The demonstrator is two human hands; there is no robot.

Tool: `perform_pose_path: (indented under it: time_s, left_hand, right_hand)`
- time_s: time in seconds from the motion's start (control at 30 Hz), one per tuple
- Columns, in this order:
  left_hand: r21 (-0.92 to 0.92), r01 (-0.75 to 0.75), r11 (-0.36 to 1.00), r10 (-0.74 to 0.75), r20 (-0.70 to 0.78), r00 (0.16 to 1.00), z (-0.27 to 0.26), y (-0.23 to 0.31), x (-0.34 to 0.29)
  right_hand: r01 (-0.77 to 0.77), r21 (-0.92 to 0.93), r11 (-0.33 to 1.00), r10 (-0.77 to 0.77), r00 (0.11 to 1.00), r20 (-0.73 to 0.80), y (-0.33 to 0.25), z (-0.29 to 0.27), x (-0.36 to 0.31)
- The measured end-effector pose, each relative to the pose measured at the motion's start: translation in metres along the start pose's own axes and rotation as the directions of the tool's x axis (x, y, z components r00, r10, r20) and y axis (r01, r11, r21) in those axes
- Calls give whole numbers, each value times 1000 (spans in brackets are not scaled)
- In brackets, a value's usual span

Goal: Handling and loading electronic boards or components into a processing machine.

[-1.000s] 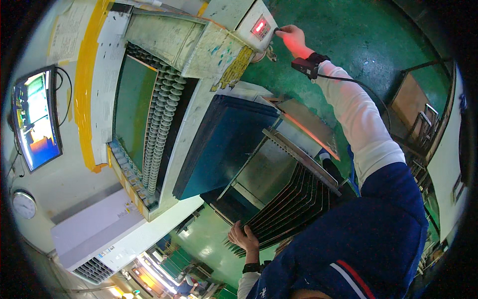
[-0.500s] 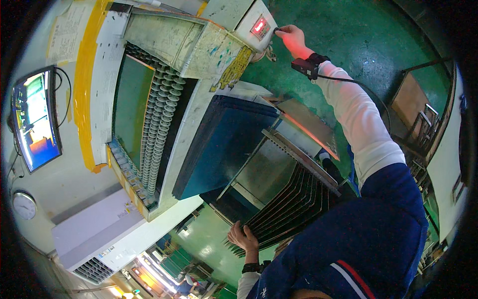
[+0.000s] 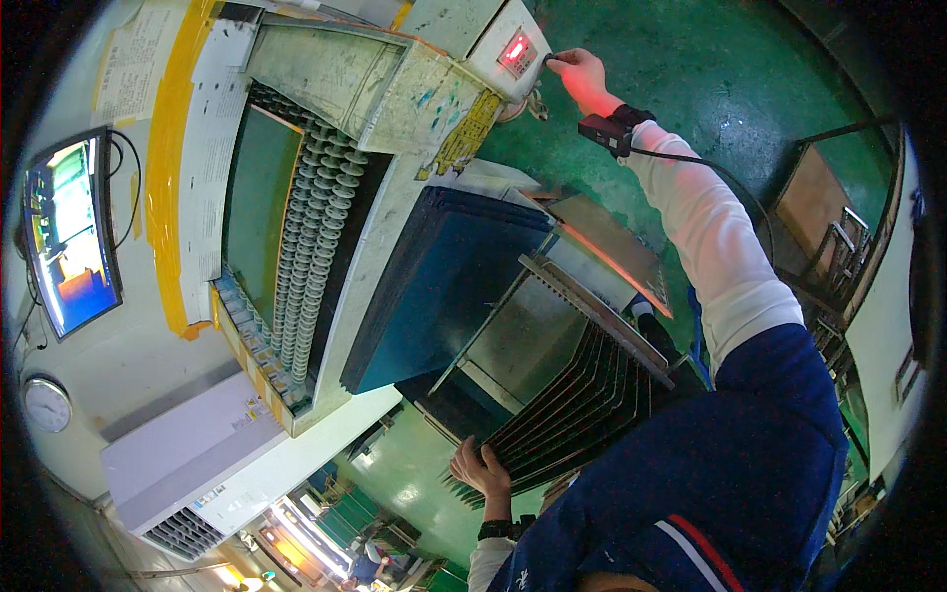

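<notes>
At the upper middle, my right hand [image 3: 582, 81] reaches out with thumb and fingers pinched on a small black knob [image 3: 548, 60]. The knob sits on the side of a pale control box [image 3: 513, 49] with a lit red display. Below, my left hand [image 3: 481, 472] is curled at the near-left corner of a rack holding several thin dark panels [image 3: 552, 419]. Its fingers bend over a panel's edge, with the thumb apart; the contact is partly hidden. On the machine to the left, a green panel [image 3: 258, 207] lies beside rows of grey roller wheels [image 3: 321, 217].
Dark blue boards [image 3: 449, 281] lean stacked between the machine and rack. A copper-edged panel [image 3: 617, 242] lies beyond the rack. Further left are a wall monitor [image 3: 71, 232], a clock [image 3: 47, 405] and a white cabinet [image 3: 192, 449]. A cable [image 3: 710, 168] trails from my right wrist.
The green panel has shifted slightly left, away from the roller wheels. Both my hands stay where they were. The picture on the monitor has changed.
</notes>
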State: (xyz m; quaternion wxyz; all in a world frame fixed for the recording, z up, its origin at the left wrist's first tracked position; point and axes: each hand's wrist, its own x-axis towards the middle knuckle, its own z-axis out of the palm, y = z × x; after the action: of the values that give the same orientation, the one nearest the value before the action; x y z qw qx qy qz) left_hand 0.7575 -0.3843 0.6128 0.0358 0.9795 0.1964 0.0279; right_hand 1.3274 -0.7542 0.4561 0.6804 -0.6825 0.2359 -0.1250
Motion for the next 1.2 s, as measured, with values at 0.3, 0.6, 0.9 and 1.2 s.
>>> perform_pose_path:
  time_s: [0.3, 0.6, 0.9, 1.2]
  left_hand:
    - [-14, 28, 999, -28, 4, 1000, -1, 3, 2]
    - [-19, 26, 999, -25, 4, 1000, -1, 2, 1]
    - [-36, 18, 999, -18, 14, 1000, -2, 1, 2]
    - [-36, 59, 998, -58, 20, 998, 0, 3, -2]
  right_hand:
    - [30, -22, 999, -30, 1000, 2, 5, 2, 4]
    - [8, 24, 1000, -8, 1000, -2, 8, 4, 5]
    - [0, 2, 1000, 0, 1000, 3, 7, 3, 4]
    - [-70, 40, 997, 68, 996, 62, 16, -1, -7]
